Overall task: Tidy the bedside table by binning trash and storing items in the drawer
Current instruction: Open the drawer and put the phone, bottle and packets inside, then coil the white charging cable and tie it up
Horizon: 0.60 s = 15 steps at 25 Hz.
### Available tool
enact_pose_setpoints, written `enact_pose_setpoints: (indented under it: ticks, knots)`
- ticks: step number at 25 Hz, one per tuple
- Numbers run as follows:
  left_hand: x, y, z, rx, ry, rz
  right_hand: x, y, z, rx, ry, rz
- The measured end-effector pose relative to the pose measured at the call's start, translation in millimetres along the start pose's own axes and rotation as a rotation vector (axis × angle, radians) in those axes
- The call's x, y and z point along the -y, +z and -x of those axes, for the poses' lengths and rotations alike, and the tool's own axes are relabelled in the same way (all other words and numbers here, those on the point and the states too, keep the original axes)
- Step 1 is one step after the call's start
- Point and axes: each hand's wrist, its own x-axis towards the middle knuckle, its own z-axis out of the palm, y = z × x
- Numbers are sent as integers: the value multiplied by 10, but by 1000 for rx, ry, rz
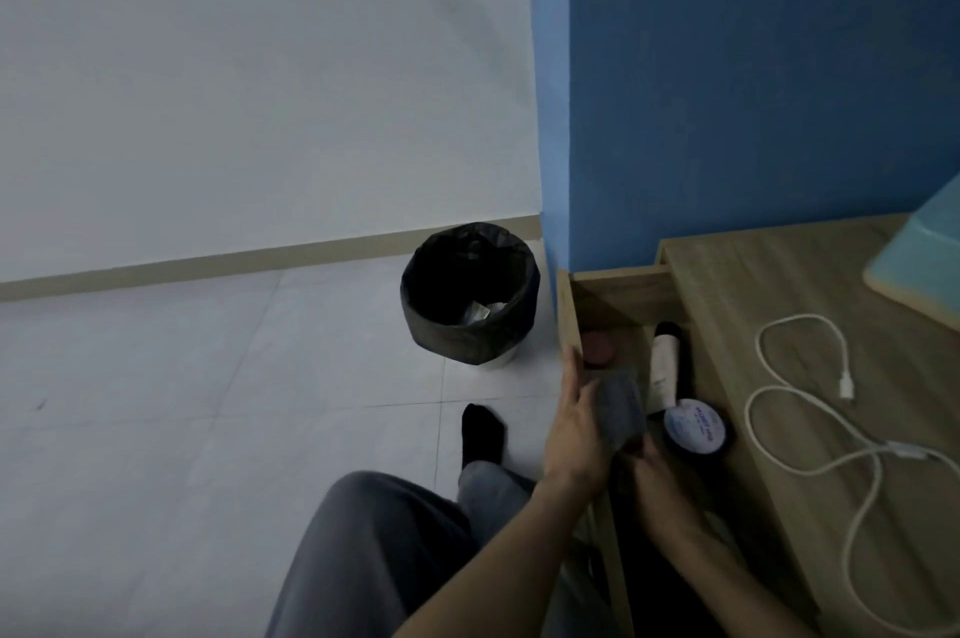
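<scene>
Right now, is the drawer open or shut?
Open. The drawer is pulled out from the table, showing a bottle and round tin inside.

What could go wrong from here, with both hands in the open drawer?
1. The drawer is crowded: pushing the grey bundle in may jam against the bottle or round tin.
2. The left hand grips the drawer's edge; closing could pinch fingers.
3. The white cable on the tabletop could be forgotten.
</scene>
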Motion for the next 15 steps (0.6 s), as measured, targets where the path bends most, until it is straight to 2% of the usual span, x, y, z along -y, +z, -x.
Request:
enact_pose_setpoints:
  ticks: [1,2,3,4,5,6,8,10,11,13,15]
  knots:
    - [-19,-3,12,1,-2,5,-27,273,-122,-47,-150,399]
    - [-38,-8,23,1,-2,10,-71,393,-172,-155,-257,541]
    - [-45,-6,27,6,-5,12,-194,507,-232,-117,-234,358]
    - [-49,-7,37,5,-1,12,-362,400,-164,-62,-236,-84]
    - [-44,-1,52,5,3,13,-580,302,-51,-67,-233,-380]
    - [-43,5,70,9,8,16,-470,-9,130,-134,-246,-430]
    - [-33,9,112,34,23,-3,-531,-609,223,-344,-154,-585]
    - [-20,17,156,70,13,-28,-744,-990,170,-560,-38,-522]
    - [-41,28,174,81,6,-4,-886,-1132,143,-572,33,-420]
    - [-127,33,201,96,4,24,-1126,-1203,116,-405,186,-286]
    - [-291,20,201,108,2,-20,-1279,-1247,122,-338,203,-239]
